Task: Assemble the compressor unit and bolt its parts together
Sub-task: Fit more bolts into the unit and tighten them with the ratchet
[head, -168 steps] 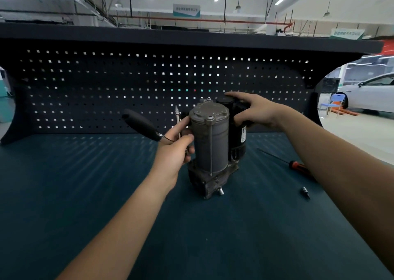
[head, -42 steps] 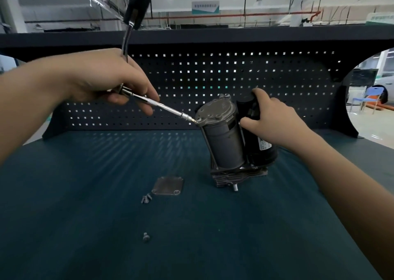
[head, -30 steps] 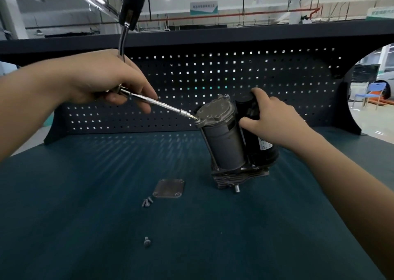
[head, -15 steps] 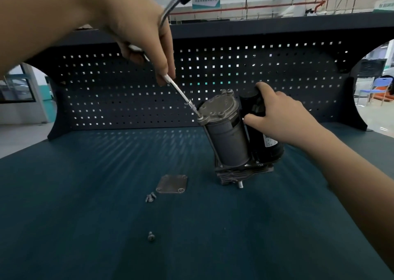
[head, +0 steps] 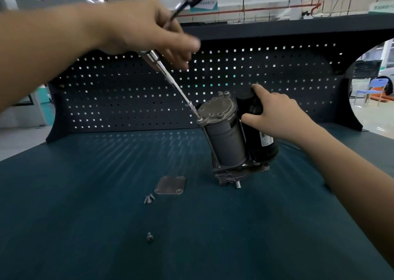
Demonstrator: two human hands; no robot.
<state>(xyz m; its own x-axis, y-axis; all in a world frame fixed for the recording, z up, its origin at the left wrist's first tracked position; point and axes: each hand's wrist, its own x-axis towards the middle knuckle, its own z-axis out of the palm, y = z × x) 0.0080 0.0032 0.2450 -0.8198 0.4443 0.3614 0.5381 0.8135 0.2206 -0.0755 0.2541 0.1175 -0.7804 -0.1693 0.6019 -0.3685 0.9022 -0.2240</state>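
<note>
Head view: compressor unit (head: 228, 139) mid-worktop (head: 85, 194), standing on its finned base, tilted, top leaning left
unit parts: grey cylinder with grey cap (head: 215, 110) in front; black motor cylinder (head: 260, 136) right beside it, touching
right hand (head: 275, 113): thumb and fingers wrapped round upper end of black motor cylinder, firm grip
left hand (head: 149, 30): raised, motion-blurred, closed round the ratchet driver (head: 170, 77) at its head
ratchet driver: black handle goes up past the top edge; long shaft slants down-right, tip on a bolt at left rim of grey cap
cover plate (head: 170, 185): flat on worktop, front-left of unit, not touching it
two bolts (head: 149, 198): together, just beside plate's near-left corner
single bolt (head: 150, 236): alone, nearer camera, well apart from plate
pegboard (head: 106, 96): dark, upright behind worktop
</note>
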